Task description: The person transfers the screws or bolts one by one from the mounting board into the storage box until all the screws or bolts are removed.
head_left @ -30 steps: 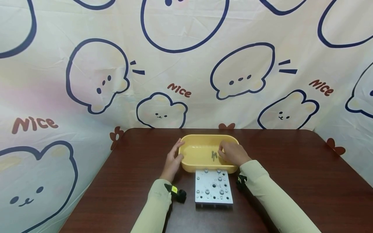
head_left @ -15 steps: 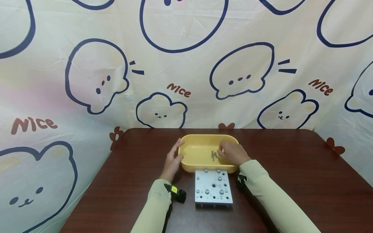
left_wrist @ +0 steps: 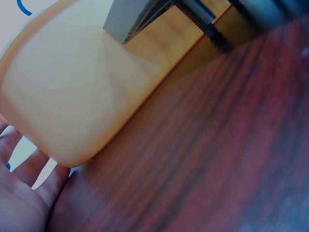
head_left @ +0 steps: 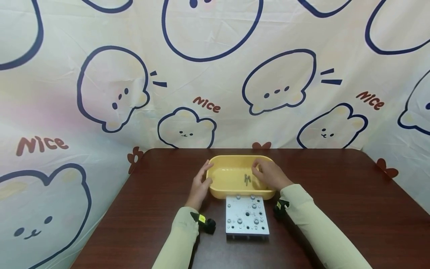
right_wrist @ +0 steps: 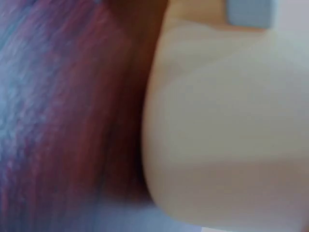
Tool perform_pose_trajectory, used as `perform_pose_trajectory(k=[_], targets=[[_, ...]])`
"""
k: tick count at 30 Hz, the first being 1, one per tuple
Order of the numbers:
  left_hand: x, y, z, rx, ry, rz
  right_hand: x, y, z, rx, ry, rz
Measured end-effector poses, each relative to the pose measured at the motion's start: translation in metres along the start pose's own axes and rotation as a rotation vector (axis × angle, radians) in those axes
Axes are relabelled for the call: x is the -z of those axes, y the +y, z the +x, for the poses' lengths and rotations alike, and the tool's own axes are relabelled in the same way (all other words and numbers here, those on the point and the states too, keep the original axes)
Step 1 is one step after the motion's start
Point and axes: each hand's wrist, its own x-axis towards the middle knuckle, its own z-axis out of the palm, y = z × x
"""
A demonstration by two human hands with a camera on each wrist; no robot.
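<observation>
A shallow yellow tray [head_left: 216, 195] on the table holds several small metal screws [head_left: 247, 179]. My left hand [head_left: 199, 188] rests against the tray's left end, its fingers extended along the outside and the thumb near the rim. In the left wrist view those fingers [left_wrist: 29, 169] lie spread against the tray's wall [left_wrist: 63, 92]. Over the right part of the tray, my right hand [head_left: 270, 175] bends its fingers toward the thumb; I cannot tell whether a screw is between them. A silver metal plate [head_left: 246, 216] with holes and several fitted screws lies in front of the tray.
The dark brown wooden table [head_left: 336, 194] extends to both sides. A printed cloth [head_left: 228, 93] hangs behind it. In the left wrist view, threaded screw ends [left_wrist: 205, 29] stick out beneath the plate.
My right hand has lifted slightly and shifted right, away from the screws in the tray. The left hand, tray and plate stay essentially where they were.
</observation>
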Motion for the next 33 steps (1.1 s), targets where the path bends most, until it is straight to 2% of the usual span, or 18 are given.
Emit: perform_pose_trajectory(k=[4,7,17,22,28,33], targets=[[-0.001,0.008,-0.007,-0.012,0.002,-0.005,0.007,-0.001,-0.001,0.079,0.056,0.086],[-0.002,0.009,-0.008,-0.013,0.006,-0.012,0.013,-0.007,-0.004,0.097,0.058,0.126],[-0.002,0.013,-0.01,0.009,0.013,0.01,0.028,-0.037,-0.025,0.044,-0.103,0.233],[-0.001,0.003,-0.002,0.017,0.01,-0.002,0.029,-0.049,-0.034,0.064,-0.178,0.277],[-0.001,-0.018,0.009,0.017,0.03,-0.017,0.029,-0.061,-0.044,0.189,-0.224,0.237],[-0.004,-0.022,0.012,-0.012,0.056,-0.006,0.029,-0.073,-0.051,0.234,-0.277,0.222]])
